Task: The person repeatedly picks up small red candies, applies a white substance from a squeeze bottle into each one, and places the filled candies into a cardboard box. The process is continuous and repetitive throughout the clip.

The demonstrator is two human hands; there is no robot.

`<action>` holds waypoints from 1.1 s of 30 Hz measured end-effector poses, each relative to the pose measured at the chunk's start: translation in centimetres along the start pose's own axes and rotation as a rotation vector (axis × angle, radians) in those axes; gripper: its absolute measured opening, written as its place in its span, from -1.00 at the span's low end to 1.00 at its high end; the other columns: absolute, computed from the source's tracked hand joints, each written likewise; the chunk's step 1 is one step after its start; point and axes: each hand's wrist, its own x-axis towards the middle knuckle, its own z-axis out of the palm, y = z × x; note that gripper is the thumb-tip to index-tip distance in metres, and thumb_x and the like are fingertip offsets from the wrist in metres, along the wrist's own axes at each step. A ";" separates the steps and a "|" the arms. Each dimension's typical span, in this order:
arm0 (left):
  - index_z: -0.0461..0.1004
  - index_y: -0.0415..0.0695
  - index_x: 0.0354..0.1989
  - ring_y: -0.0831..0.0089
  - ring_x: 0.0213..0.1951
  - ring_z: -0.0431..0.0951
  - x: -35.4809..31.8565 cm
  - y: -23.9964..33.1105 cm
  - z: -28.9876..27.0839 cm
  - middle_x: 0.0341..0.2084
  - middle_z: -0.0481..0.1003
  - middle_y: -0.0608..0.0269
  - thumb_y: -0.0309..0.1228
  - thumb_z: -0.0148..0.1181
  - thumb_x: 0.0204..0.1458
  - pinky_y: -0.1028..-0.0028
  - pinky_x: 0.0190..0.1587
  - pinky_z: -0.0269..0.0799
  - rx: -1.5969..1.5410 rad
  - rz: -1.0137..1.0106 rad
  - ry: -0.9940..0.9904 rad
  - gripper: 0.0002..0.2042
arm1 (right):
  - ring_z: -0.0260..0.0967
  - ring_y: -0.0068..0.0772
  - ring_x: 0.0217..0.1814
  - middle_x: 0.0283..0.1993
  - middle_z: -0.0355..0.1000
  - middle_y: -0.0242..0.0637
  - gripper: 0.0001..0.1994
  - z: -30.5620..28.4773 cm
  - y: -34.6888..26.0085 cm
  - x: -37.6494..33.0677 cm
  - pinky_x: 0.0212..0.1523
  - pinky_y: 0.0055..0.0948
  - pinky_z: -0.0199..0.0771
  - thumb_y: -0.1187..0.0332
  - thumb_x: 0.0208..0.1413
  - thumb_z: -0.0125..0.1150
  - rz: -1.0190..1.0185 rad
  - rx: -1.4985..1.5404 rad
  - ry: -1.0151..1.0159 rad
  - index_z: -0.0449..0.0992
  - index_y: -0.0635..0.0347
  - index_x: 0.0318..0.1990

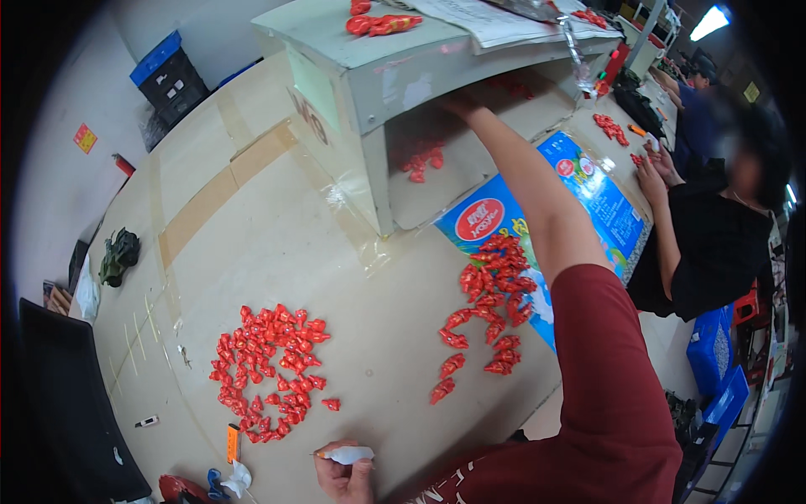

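My left hand (pixel 340 480) is at the near edge of the table, fingers closed round a small white piece (pixel 348 454) with a narrow end; its exact kind is unclear. Just beyond it lies a ring-shaped heap of small glossy red plastic parts (pixel 269 344), one stray part (pixel 332 404) to its right. My right arm stretches far forward, and my right hand (pixel 460 102) is in the shade under a grey-white shelf (pixel 378 76), its fingers hidden. More red parts (pixel 422 160) lie beneath that shelf. Below my right forearm is a pile of larger red parts (pixel 495 277).
The larger pile partly covers a blue printed sheet (pixel 478 210). An orange-handled tool (pixel 233 443) and a white scrap (pixel 238 479) lie near the front edge. A dark green object (pixel 120 256) stands far left. On the right a co-worker in black (pixel 705 227) handles red parts.
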 end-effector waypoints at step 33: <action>0.22 -0.24 -0.14 0.55 -0.42 0.44 0.2 0.3 -0.6 -0.38 0.40 0.21 -0.59 0.15 -0.01 0.58 -0.41 0.44 -0.012 -0.017 -0.117 -0.71 | 0.42 -0.23 -0.37 -0.42 0.43 -0.11 -0.75 -4.4 -1.9 -1.0 -0.36 -0.26 0.42 0.26 0.05 0.09 0.645 0.698 -0.062 0.51 0.24 -0.21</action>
